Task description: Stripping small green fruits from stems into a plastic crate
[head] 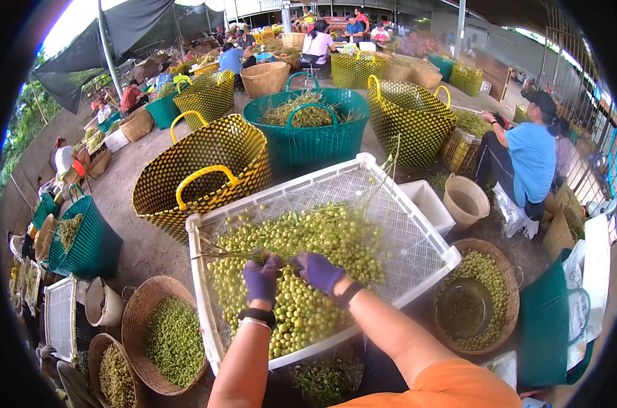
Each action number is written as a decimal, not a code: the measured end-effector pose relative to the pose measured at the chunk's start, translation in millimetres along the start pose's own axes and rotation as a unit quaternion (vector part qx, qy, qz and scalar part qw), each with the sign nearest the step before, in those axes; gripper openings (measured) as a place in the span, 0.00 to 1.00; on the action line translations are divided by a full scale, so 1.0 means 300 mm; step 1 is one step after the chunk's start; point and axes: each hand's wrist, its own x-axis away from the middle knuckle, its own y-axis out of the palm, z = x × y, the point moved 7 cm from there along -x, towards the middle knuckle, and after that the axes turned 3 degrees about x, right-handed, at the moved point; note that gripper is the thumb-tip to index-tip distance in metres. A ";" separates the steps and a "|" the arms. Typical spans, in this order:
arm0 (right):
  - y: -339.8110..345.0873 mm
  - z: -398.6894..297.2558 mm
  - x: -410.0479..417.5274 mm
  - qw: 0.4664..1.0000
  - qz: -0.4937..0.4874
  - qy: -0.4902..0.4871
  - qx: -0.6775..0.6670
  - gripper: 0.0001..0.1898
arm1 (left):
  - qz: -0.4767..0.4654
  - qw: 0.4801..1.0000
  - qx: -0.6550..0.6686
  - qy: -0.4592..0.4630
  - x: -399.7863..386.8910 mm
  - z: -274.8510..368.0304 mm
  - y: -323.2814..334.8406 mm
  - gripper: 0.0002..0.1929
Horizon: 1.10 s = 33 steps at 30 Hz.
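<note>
My left hand, in a purple glove, is closed around a bunch of thin stems whose brown ends stick out to the left. My right hand, gloved in purple too, has its fingers curled at the right end of the same bunch. Fingers hide part of the stems there. Both hands are over a heap of round yellow-green fruit. That heap lies in a white plastic mesh tray, covering its left and middle. Loose green stalks lie towards the tray's far side.
Wicker baskets of fruit flank me, at left and right, the right one with a bowl inside. Beyond the tray are a yellow-black woven basket and a green basket of stems. A person sits at right.
</note>
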 end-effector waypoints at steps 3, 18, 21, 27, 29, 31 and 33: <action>-0.006 0.005 -0.001 0.994 -0.065 0.075 0.055 0.08 | -0.021 0.991 -0.100 0.090 0.003 0.014 -0.015 0.01; -0.041 -0.011 0.010 1.000 0.025 -0.010 0.004 0.14 | 0.072 0.997 0.034 0.009 -0.036 0.067 -0.082 0.01; -0.049 0.002 0.013 0.992 -0.062 0.099 0.041 0.11 | 0.092 0.995 0.033 -0.018 -0.024 0.087 -0.069 0.02; -0.055 0.020 0.002 0.999 0.011 0.040 0.029 0.13 | 0.083 0.991 0.104 0.000 -0.038 0.098 -0.102 0.04; -0.039 0.033 0.005 0.982 -0.101 0.133 0.086 0.14 | 0.121 0.988 0.082 -0.039 -0.029 0.088 -0.103 0.04; -0.081 -0.040 -0.005 0.964 -0.139 0.154 0.168 0.14 | 0.134 0.987 0.072 -0.044 -0.024 0.107 -0.136 0.04; -0.096 -0.054 -0.013 0.964 -0.130 0.131 0.191 0.14 | 0.136 0.987 0.065 -0.059 -0.023 0.091 -0.140 0.04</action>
